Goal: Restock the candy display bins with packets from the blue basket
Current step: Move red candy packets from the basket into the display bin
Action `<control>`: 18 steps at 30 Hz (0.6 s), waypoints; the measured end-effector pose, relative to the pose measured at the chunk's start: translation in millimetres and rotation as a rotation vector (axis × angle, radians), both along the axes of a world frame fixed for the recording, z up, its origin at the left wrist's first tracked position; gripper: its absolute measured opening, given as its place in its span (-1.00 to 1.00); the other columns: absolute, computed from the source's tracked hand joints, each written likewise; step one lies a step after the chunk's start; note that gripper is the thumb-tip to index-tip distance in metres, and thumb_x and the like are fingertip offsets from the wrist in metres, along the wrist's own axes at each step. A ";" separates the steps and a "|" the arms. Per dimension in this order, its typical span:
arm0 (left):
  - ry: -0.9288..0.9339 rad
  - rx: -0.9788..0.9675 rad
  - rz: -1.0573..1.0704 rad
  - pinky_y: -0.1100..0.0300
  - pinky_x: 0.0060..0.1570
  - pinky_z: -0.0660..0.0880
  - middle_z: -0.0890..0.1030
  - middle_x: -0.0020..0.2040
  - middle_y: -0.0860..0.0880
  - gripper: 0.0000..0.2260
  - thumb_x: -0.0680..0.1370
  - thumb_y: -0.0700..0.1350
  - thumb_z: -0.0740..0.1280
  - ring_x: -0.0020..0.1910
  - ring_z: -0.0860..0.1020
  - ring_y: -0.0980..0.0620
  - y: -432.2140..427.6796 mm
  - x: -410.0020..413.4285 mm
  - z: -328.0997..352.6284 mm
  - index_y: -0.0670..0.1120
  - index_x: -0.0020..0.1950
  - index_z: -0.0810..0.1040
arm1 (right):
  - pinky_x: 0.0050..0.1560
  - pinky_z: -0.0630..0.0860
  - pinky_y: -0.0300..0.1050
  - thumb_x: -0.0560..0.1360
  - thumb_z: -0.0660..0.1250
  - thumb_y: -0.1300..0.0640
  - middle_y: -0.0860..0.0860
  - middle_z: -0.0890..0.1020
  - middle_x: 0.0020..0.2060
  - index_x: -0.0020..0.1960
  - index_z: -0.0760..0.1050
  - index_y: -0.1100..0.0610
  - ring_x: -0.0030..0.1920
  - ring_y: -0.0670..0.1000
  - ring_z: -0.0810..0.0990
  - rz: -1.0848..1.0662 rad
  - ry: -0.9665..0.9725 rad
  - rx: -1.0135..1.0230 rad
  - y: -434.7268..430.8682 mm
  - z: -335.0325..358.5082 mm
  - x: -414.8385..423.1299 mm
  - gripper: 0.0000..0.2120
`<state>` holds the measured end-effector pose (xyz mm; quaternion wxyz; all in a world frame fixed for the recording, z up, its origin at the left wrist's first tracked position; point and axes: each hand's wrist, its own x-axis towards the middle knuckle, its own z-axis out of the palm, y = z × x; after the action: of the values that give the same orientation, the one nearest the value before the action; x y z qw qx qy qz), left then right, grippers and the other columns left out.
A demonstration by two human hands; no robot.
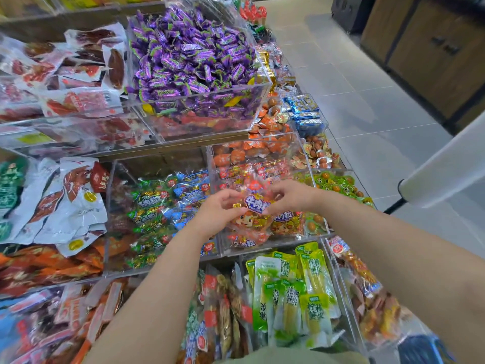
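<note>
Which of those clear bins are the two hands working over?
The middle-row bin of red-and-gold packets, right of the green-and-blue bin; the left hand and right hand hold a packet above it.

Packet (256,205) in left hand (217,210), right hand (291,197)

- The left hand (219,210) is held out in front of the body, fingers curled, pinching the left edge of a small packet (257,204).
- The right hand (290,195) faces it, fingers bent, pinching the packet's right edge.
- The left forearm (168,279) is bare and reaches forward from the bottom middle.
- The right forearm (380,237), also bare, comes in from the lower right; the two converge at the hands.
</note>
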<state>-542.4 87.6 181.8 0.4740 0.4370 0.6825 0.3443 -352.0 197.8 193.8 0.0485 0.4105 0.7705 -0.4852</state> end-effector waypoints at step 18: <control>0.367 -0.102 0.463 0.09 -0.13 0.33 0.52 0.05 -0.17 -0.75 0.64 -0.04 0.14 -0.08 0.44 -0.09 18.8 7.5 -57.7 -0.19 0.20 0.41 | -0.07 0.49 -0.11 0.49 0.21 0.26 0.03 0.59 0.03 0.33 0.42 0.02 0.04 0.08 0.55 0.454 -0.605 0.378 -9.8 -25.0 12.8 -0.57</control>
<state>-534.9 106.4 124.0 0.2732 0.3003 0.8546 0.3237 -339.2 188.0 168.8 0.3019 0.3562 0.8677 -0.1703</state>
